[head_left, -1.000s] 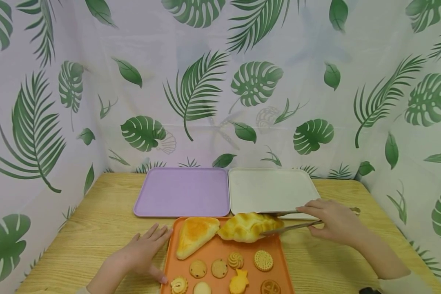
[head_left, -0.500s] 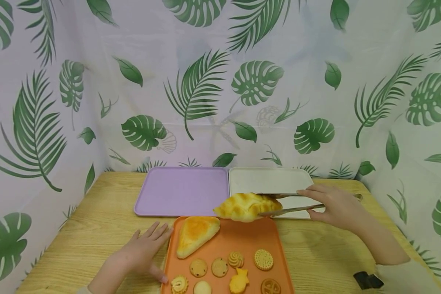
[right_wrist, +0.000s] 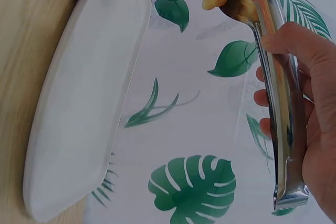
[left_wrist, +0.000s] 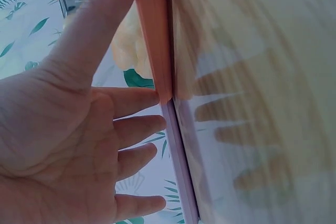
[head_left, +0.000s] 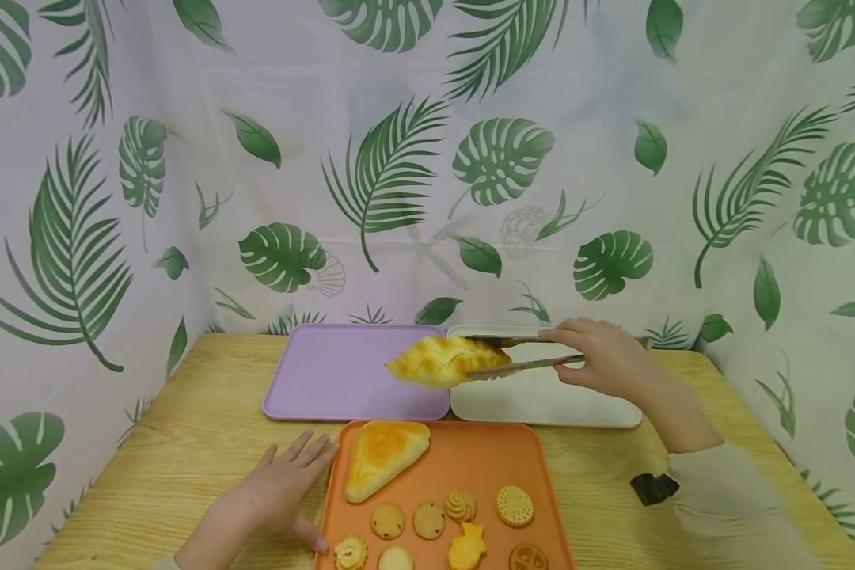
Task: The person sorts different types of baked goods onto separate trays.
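My right hand grips metal tongs, thumb on one arm and fingers round the other, as the right wrist view shows. Between the tongs' tips is a golden, ridged bread loaf, held in the air across the join of the purple tray and the white tray. My left hand lies with spread, straight fingers at the left edge of the orange tray; in the left wrist view its thumb touches the rim. A triangular bread sits at that tray's back left corner.
Several cookies, among them a round dotted cookie and a fish-shaped cookie, lie on the orange tray's front half. The trays stand on a wooden table. A leaf-print cloth rises behind and at both sides.
The tongs and the ridged loaf have risen from the orange tray and moved back and left, over the two rear trays. My left hand has stayed in place.
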Demonstrator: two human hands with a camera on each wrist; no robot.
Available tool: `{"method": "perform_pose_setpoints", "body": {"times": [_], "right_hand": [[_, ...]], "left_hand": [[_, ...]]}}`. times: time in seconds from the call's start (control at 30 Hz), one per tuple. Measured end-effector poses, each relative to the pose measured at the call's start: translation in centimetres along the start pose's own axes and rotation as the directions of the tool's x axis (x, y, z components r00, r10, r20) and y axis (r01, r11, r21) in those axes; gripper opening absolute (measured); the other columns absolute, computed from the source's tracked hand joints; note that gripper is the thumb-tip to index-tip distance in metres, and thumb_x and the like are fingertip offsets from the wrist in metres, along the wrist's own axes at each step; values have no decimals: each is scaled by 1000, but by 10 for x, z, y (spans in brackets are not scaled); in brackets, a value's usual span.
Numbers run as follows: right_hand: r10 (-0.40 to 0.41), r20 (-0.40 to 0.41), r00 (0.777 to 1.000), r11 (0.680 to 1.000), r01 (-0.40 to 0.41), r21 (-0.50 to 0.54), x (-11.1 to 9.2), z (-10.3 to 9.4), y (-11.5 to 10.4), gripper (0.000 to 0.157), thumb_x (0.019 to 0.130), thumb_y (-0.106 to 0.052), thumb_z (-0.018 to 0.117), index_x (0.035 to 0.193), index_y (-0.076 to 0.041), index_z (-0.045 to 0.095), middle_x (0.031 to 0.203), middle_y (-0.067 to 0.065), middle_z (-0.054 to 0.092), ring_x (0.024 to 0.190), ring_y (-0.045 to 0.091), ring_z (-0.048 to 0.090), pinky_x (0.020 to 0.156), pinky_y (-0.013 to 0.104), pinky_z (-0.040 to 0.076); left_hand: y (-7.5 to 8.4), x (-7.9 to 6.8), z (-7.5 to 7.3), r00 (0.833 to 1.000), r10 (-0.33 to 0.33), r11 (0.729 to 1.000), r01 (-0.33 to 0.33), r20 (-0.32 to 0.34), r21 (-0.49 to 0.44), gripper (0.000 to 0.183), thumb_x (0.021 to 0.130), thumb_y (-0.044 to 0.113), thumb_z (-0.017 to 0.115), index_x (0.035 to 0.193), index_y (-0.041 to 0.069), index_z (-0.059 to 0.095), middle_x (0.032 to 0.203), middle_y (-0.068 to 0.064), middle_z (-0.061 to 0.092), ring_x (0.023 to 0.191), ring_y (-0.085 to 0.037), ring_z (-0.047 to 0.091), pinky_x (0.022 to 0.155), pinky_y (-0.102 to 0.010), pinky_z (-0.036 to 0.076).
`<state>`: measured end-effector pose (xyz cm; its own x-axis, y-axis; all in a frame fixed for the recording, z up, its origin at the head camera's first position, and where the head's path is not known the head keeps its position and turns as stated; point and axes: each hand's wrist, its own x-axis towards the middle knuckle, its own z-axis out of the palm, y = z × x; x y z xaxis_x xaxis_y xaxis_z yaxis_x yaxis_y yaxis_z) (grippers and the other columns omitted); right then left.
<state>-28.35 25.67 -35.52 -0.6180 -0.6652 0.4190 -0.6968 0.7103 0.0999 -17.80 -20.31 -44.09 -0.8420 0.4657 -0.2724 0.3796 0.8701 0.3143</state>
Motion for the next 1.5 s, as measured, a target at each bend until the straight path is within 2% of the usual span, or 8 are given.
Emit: {"method": "perform_pose_setpoints", "body": {"times": [0.27, 0.53, 0.8, 1.0, 1.13, 1.27, 1.5], "right_hand": [[53, 30, 998, 998, -54, 31, 41, 26, -1, 43, 78, -19, 76, 119, -11, 70, 103, 7, 70, 83, 26, 67, 71, 44, 56], [114, 95, 989, 991, -119, 58, 80, 57, -7, 43, 80, -22, 73, 121, -13, 69, 104, 6, 70, 91, 24, 65, 80, 43, 55], [149, 172, 974, 985, -162, 63, 108, 91, -15, 43, 80, -22, 69, 122, -14, 69, 104, 4, 70, 85, 21, 62, 74, 39, 54], [180, 228, 957, 982, -190, 23, 119, 109, -19, 44, 80, -24, 70, 123, -17, 69, 109, 4, 70, 92, 23, 65, 76, 41, 55], [202, 278, 939, 979, -199, -39, 122, 113, -22, 46, 79, -27, 71, 124, -17, 67, 106, 4, 68, 89, 22, 63, 73, 41, 54], [213, 313, 925, 977, -198, -81, 122, 113, -26, 51, 79, -29, 70, 128, -15, 64, 109, 6, 66, 93, 24, 63, 77, 44, 54], [220, 287, 932, 975, -199, -100, 115, 105, -29, 55, 80, -26, 69, 132, -13, 60, 117, 9, 65, 105, 29, 62, 85, 50, 53]], "left_hand": [[-1, 1, 2, 1000, -8, 1000, 8, -4, 7, 125, 55, 61, 82, 153, 7, 28, 161, -18, 23, 150, -42, 12, 109, -76, 14], [-2, 2, 3, 1000, -1, 1000, 1, -7, 12, 125, 55, 63, 81, 154, 7, 28, 161, -18, 24, 150, -42, 13, 109, -75, 16], [-2, 1, 3, 1000, -2, 1000, 2, -2, 4, 126, 55, 63, 82, 154, 7, 27, 161, -18, 23, 150, -42, 13, 110, -75, 16], [-1, 1, 2, 1000, -2, 1000, 2, 5, 0, 125, 56, 62, 81, 154, 7, 26, 161, -19, 23, 150, -42, 14, 109, -75, 16], [-1, 1, 1, 1000, -5, 1000, 5, 8, -6, 125, 56, 61, 82, 154, 7, 26, 161, -19, 23, 150, -42, 14, 109, -75, 16], [0, 2, 2, 1000, -14, 1000, 14, 13, -11, 125, 56, 60, 82, 154, 7, 26, 161, -18, 23, 150, -42, 14, 110, -75, 16], [1, 2, 2, 1000, -14, 1000, 15, 7, -20, 125, 56, 58, 84, 154, 6, 27, 161, -18, 24, 150, -42, 14, 110, -74, 16]]}}
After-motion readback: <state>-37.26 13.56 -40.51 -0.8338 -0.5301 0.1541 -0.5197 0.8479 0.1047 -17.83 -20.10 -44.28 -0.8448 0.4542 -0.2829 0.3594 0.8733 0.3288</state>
